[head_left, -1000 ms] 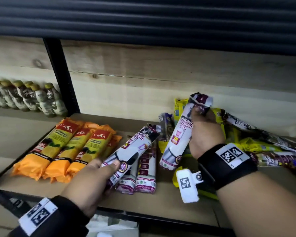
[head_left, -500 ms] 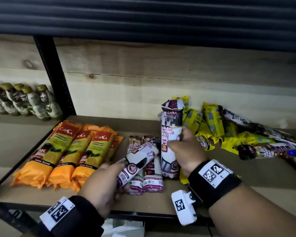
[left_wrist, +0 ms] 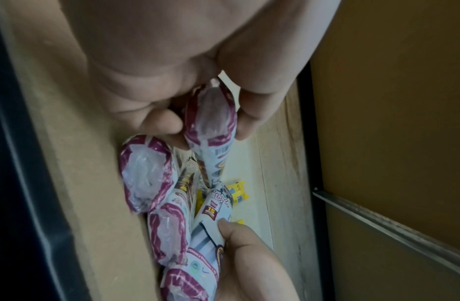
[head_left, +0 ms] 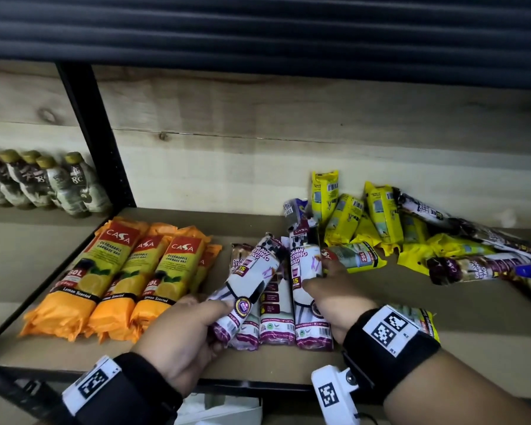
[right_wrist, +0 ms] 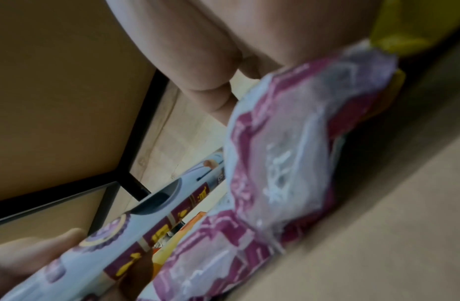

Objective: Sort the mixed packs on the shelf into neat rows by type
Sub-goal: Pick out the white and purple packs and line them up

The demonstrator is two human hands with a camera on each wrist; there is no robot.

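Note:
On the shelf (head_left: 380, 342), my left hand (head_left: 218, 314) grips the near end of a white-and-purple drawstring bag pack (head_left: 252, 280), held tilted above two like packs (head_left: 276, 320) lying in a row. In the left wrist view its fingers (left_wrist: 159, 124) pinch that pack's end (left_wrist: 211, 114). My right hand (head_left: 318, 283) holds a second drawstring pack (head_left: 304, 265) lying flat at the right end of the row; its sealed end (right_wrist: 288, 152) fills the right wrist view. A row of orange packs (head_left: 114, 271) lies to the left. Yellow packs (head_left: 377, 213) and more purple ones (head_left: 472, 268) are piled at the right.
A black upright post (head_left: 95, 136) separates this bay from the neighbouring one, where several bottles (head_left: 56, 182) stand. A wooden back wall (head_left: 258, 167) closes the shelf. One yellow pack (head_left: 423, 320) lies under my right wrist near the front edge.
My right hand has brought its drawstring pack down from the pile and laid it beside the purple row. My left hand stays put, its pack still tilted over the row.

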